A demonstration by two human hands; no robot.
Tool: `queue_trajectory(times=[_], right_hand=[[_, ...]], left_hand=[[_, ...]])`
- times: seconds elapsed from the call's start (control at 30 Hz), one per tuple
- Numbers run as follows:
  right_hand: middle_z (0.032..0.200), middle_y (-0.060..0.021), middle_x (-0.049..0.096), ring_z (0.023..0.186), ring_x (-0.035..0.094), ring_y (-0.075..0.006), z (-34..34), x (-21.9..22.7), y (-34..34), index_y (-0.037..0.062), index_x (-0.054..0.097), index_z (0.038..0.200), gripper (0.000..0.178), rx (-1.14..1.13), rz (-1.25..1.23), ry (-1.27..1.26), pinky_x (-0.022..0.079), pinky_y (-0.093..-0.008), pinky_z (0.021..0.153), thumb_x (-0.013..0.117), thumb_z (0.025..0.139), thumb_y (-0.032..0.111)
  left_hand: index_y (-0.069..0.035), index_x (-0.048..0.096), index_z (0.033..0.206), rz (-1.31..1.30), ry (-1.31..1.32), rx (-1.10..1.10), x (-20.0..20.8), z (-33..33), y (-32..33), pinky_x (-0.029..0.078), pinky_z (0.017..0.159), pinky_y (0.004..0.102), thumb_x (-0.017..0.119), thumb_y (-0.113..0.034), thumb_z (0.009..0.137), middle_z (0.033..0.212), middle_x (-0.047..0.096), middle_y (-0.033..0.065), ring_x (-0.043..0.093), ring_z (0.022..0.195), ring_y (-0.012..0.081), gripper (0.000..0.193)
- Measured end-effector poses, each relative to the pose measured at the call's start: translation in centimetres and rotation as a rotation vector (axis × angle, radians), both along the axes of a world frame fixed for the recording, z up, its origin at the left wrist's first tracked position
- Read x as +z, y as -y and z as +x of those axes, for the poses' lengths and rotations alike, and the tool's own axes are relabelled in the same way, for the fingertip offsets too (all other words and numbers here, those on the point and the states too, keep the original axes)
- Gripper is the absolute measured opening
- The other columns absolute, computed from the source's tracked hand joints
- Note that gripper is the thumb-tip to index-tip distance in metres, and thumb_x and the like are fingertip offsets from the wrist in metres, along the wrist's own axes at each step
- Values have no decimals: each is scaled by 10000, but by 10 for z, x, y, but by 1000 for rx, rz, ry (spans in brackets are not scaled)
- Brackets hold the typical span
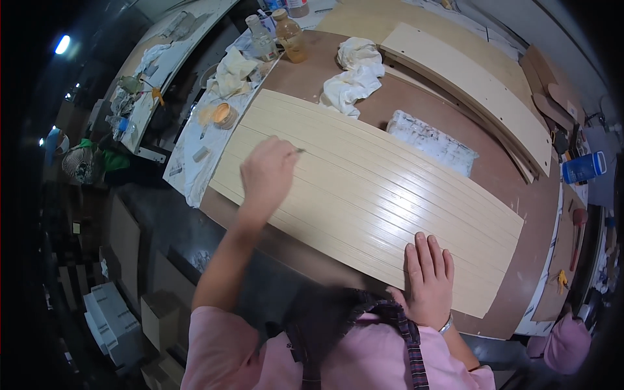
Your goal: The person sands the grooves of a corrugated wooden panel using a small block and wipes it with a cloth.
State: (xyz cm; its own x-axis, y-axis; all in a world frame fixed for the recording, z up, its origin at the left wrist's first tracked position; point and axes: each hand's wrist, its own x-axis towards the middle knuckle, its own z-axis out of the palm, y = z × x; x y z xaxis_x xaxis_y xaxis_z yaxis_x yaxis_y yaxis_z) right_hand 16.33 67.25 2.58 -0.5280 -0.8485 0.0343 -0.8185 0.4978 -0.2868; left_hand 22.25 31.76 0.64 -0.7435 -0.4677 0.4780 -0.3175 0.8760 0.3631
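Head view: one grooved cream panel [351,175], beneath both hands; left hand [268,170], pinching a small dark piece [300,151]; right hand [430,286], laid flat, fingers extended; orange-filled jar [226,117], beyond left grip.

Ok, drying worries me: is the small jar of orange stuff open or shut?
Open: no lid covers the jar, and orange stuff shows at its mouth.

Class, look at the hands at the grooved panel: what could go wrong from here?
The small dark-tipped tool in the left hand might scratch the cream panel if it slips.
A wide sweep of that hand could knock the orange-topped jar beside the panel.
The right hand, lying flat on the shiny surface, may leave smudges.
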Motion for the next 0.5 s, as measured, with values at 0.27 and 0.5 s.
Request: queue_trajectory(times=[0.27, 0.5], right_hand=[[1562, -176, 417, 1419, 399, -406, 0, -4, 5, 55, 459, 1478, 835, -12, -45, 6, 277, -573, 1143, 678, 841, 548], [1626, -170, 309, 1499, 282, -377, 15, 14, 86, 62, 389, 1527, 854, -104, -3, 16, 184, -581, 1196, 637, 879, 559]], left_hand=[[-74, 667, 839, -95, 20, 378, -9, 44, 151, 499, 672, 467, 689, -170, 840, 855, 675, 117, 651, 777, 373, 98], [-16, 683, 855, 374, -171, 119, -19, 74, 167, 484, 629, 375, 738, -22, 780, 801, 643, 107, 623, 673, 296, 93]])
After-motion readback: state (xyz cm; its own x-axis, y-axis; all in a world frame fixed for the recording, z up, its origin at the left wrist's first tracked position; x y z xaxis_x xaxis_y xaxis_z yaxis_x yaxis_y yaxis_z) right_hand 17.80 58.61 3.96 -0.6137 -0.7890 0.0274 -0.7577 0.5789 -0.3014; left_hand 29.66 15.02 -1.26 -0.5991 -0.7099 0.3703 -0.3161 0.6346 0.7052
